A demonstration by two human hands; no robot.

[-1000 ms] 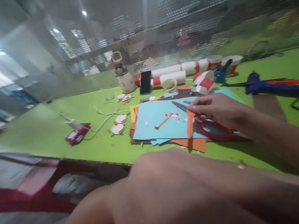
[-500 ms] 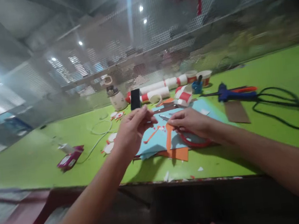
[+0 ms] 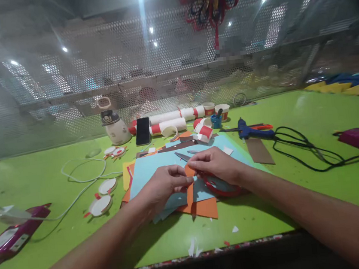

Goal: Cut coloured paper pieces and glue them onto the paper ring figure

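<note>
Between my two hands is a narrow orange paper strip (image 3: 190, 193), its lower end hanging over the blue sheets. My left hand (image 3: 168, 182) pinches its middle from the left. The fingertips of my right hand (image 3: 213, 164) grip its upper end. Red-handled scissors (image 3: 223, 190) lie on the light blue paper (image 3: 151, 168) under my right hand, with their blades pointing up and left and standing apart. A larger orange sheet (image 3: 205, 209) sticks out from beneath the blue paper toward me.
A blue glue gun (image 3: 253, 132) with a black cord lies at right, near a brown card (image 3: 259, 151). Behind the paper are a phone (image 3: 143, 131), white paper rolls (image 3: 177, 115) and paper cups (image 3: 222, 111). Purple power strips (image 3: 18, 232) and round white cutouts (image 3: 100, 204) sit left.
My view has swung to the right. My left hand, apart from the strip before, has come in and taken hold of it beside my right hand.
</note>
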